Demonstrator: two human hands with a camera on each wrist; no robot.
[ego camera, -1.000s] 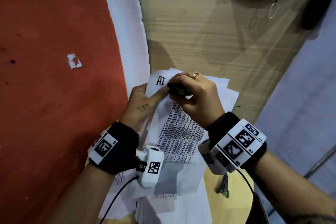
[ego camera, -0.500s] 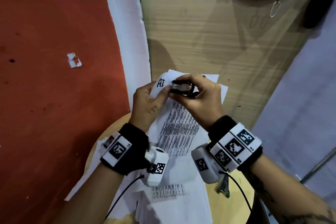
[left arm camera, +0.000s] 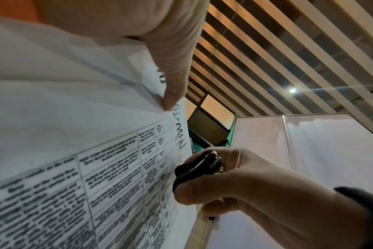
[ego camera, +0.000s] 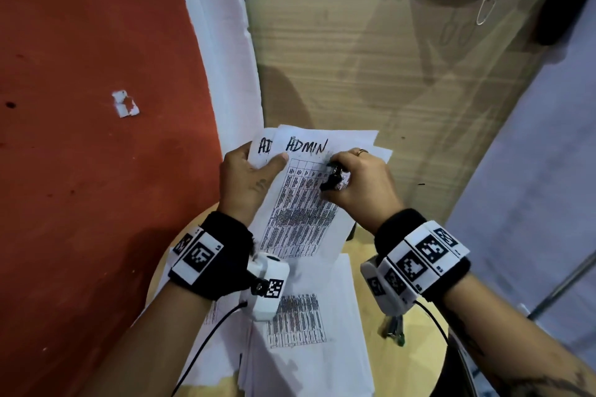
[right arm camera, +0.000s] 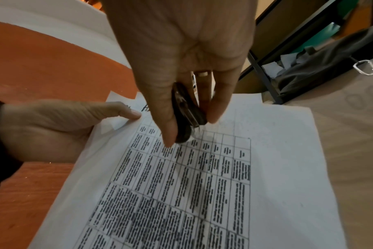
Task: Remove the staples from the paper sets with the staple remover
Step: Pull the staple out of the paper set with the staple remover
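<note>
Head view shows the left hand pinching the top left corner of a paper set, thumb on the front and fingers curled behind, so the sheets hang lifted off the counter with the printed table facing the person. That corner is likely where the staple sits or sat; no staple is visible in any view, so whether it is out cannot be told. A second sheet peeks out behind the top one at that corner, both lettered by hand, which suggests the pages are starting to fan apart.

The right hand is clamped on the staple remover, thumb and fingers squeezing its black body, held over the upper middle of the page, well apart from the pinched corner. In the right wrist view its metal teeth point down at the paper, just above it or touching; which cannot be told.

More printed sheets lie stacked on the counter below, near its front edge.
</note>
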